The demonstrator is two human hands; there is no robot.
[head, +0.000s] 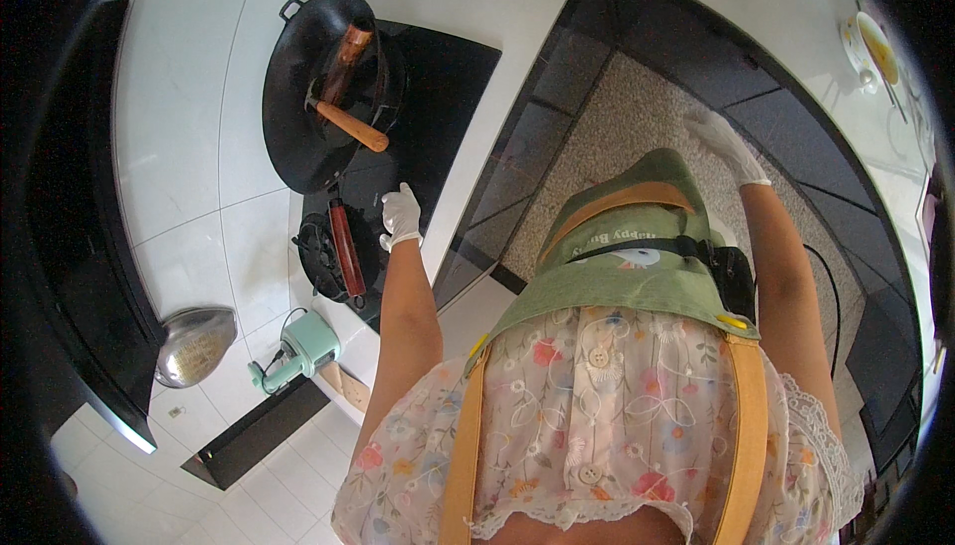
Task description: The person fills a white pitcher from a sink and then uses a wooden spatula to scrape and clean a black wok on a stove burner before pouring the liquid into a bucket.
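Observation:
My left hand (401, 215), in a white glove, is over the front edge of a black cooktop (440, 90), its fingers bent and its palm hidden. Beside it, a wok's reddish-brown handle (347, 247) passes over the nearer burner (317, 254). The black wok (287, 112) sits over the farther burner. An orange-brown wooden utensil handle (354, 127) lies across its rim, and a reddish-brown cylindrical piece (354, 45) shows inside. My right hand (716, 138), also white-gloved, hangs in the air above the speckled floor, blurred, with fingers extended and no object visible in it.
A mint-green appliance (310, 343) stands past the cooktop, near a metal strainer-like bowl (198, 347). A dark range hood (82, 247) runs along the left. On the right counter is a white bowl with yellow contents (869, 49). Dark cabinets (791, 120) border the floor.

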